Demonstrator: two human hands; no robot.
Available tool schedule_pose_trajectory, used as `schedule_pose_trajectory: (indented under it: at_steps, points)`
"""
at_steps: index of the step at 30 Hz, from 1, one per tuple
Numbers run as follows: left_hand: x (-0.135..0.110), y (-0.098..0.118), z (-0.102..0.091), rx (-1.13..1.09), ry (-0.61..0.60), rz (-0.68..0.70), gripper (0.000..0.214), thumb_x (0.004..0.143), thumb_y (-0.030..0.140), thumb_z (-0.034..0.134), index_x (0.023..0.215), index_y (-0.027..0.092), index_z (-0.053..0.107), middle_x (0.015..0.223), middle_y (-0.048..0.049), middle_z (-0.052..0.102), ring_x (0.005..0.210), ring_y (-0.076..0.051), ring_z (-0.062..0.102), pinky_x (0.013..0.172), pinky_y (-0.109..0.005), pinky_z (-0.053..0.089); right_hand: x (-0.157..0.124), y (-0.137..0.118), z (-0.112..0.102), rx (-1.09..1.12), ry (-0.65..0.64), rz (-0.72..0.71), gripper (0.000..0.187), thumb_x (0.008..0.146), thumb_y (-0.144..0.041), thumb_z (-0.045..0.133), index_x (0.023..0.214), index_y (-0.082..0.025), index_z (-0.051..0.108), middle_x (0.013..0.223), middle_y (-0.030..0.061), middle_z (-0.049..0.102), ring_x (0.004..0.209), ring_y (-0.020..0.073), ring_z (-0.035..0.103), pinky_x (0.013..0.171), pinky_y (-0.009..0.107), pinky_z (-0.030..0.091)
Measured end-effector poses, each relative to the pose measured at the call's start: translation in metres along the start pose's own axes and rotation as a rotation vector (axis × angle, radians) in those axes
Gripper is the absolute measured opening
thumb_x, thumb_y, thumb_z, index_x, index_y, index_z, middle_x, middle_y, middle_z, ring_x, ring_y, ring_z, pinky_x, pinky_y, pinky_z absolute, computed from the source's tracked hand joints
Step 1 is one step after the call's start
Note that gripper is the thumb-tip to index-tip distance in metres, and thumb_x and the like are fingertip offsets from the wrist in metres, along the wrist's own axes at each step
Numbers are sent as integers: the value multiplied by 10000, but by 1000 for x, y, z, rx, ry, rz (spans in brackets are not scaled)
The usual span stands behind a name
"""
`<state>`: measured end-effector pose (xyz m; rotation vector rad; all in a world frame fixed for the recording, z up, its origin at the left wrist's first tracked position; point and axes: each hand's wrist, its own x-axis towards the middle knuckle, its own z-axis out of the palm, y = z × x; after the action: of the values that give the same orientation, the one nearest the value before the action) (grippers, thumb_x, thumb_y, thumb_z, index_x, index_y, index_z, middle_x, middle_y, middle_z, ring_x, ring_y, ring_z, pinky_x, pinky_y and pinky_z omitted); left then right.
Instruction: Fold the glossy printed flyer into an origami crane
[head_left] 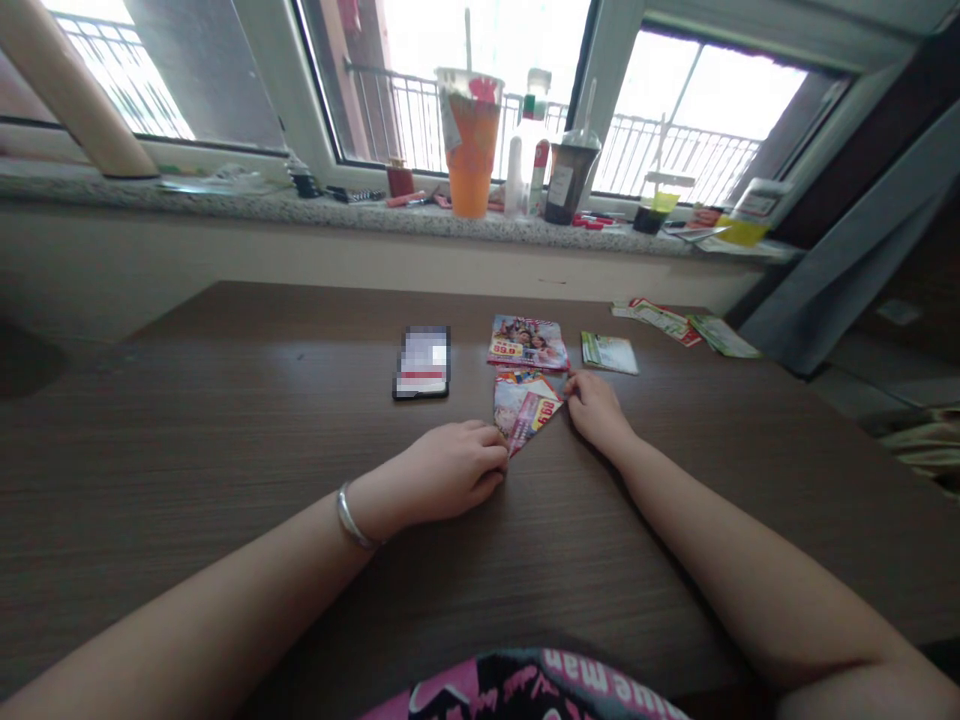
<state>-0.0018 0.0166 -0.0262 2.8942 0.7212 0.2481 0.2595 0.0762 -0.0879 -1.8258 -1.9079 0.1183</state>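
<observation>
A colourful printed paper flyer [521, 405], folded into a rough triangle, lies on the brown table. My left hand [465, 465], with a silver bangle on its wrist, is closed with its fingertips at the flyer's lower corner. At the right corner, my right hand [596, 408] pinches the paper's edge. Just beyond the triangle is a rectangular printed flyer [529, 343]. A small green and white paper [609, 353] sits to the right of it. The undersides of my fingers are hidden.
A phone [422, 362] with a blurred screen lies left of the flyers. More printed papers [667, 322] are at the table's far right. On the windowsill stand a large orange drink cup [472, 150], a dark cup [568, 180] and several bottles.
</observation>
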Motion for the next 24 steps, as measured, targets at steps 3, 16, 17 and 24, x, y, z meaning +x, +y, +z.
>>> schedule_pose_trajectory:
  at_steps: [3,16,17,24]
  points:
    - [1,2,1,61,20,9,190,913,215,473,895,171,657,1005,-92,640,933,-208,599,850,-342,495,-2,-5,-4,51,22,-76,203,858,-197,441,926,-197,633,1196,83,616,1150,226,528,1013,399,396]
    - [-1,-6,14,63,93,-107,380,875,367,572,1210,187,564,1195,-102,605,1133,-249,539,1002,-397,408,-28,-45,-17,-59,-209,-438,476,896,-398,510,1315,-174,544,1375,106,509,1268,250,431,1088,428,337]
    - [-2,-8,17,74,96,-143,508,857,425,587,1291,172,509,1316,-119,544,1257,-280,455,1075,-425,336,-28,-44,-17,-55,-211,-437,478,895,-400,513,1316,-177,543,1375,106,509,1269,250,430,1088,430,336]
    - [-6,-22,26,82,-109,-270,1024,743,774,489,1492,126,232,1554,-188,202,1445,-325,161,1149,-499,127,-29,-41,-15,-36,-205,-451,483,880,-405,539,1317,-200,538,1367,99,508,1265,247,431,1085,428,339]
